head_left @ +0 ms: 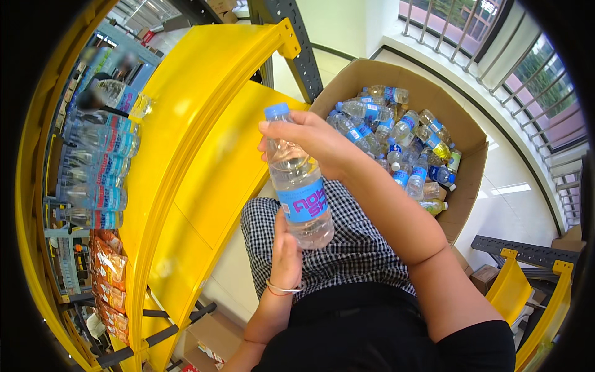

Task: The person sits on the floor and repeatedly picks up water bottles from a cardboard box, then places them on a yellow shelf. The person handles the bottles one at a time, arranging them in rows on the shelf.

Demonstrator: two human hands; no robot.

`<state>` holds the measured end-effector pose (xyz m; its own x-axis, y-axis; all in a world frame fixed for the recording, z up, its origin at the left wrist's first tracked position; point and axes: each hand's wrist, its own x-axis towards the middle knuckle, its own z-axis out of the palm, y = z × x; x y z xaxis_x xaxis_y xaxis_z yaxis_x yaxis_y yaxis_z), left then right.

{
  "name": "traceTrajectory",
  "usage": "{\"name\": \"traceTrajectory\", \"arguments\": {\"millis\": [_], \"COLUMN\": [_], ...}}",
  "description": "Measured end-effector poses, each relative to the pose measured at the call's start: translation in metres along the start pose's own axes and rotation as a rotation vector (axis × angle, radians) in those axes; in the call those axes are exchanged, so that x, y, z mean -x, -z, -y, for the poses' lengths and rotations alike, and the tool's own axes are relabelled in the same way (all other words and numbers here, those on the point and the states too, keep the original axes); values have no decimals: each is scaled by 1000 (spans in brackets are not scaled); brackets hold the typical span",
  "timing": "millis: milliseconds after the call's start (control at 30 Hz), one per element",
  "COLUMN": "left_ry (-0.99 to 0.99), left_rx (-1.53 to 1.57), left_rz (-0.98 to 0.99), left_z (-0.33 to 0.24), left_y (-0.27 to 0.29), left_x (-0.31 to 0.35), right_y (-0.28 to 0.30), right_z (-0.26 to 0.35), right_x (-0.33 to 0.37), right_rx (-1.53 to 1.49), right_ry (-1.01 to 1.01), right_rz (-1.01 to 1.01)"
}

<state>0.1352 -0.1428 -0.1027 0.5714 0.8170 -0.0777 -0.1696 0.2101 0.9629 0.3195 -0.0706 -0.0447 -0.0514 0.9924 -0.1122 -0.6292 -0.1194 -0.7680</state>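
A clear plastic water bottle (291, 167) with a blue cap and a blue label with purple lettering is in front of me, slightly tilted. My right hand (313, 137) is wrapped around its neck and shoulder just below the cap. Against the lower side of the bottle rests my left hand (286, 255), its fingers partly hidden behind the base. Liquid shows inside the bottle, and the cap is on. To the right of the bottle, on the floor, a large open cardboard box (466, 127) holds several similar bottles (406, 127) lying in a jumble.
At the left, yellow shelving (204, 80) carries a row of upright-packed bottles (96, 162) and orange snack packets (111, 282). Another cardboard box (217, 335) sits low beside my left arm. Yellow and black rack parts (511, 288) stand at the right, and barred windows (533, 80) line the wall.
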Motion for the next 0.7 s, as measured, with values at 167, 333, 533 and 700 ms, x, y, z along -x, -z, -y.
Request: {"name": "traceTrajectory", "arguments": {"millis": [167, 333, 533, 700], "left_ry": [-98, -91, 162, 210], "left_rx": [-120, 28, 653, 832], "left_rz": [7, -95, 228, 351], "left_z": [-3, 0, -25, -15], "left_y": [-4, 3, -3, -3], "left_x": [-4, 2, 5, 7], "right_y": [-16, -20, -17, -14], "right_z": [2, 3, -20, -34], "right_x": [6, 7, 7, 8], "right_rx": [164, 138, -403, -499], "right_ry": [61, 69, 57, 95], "right_rz": [-88, 59, 323, 309]}}
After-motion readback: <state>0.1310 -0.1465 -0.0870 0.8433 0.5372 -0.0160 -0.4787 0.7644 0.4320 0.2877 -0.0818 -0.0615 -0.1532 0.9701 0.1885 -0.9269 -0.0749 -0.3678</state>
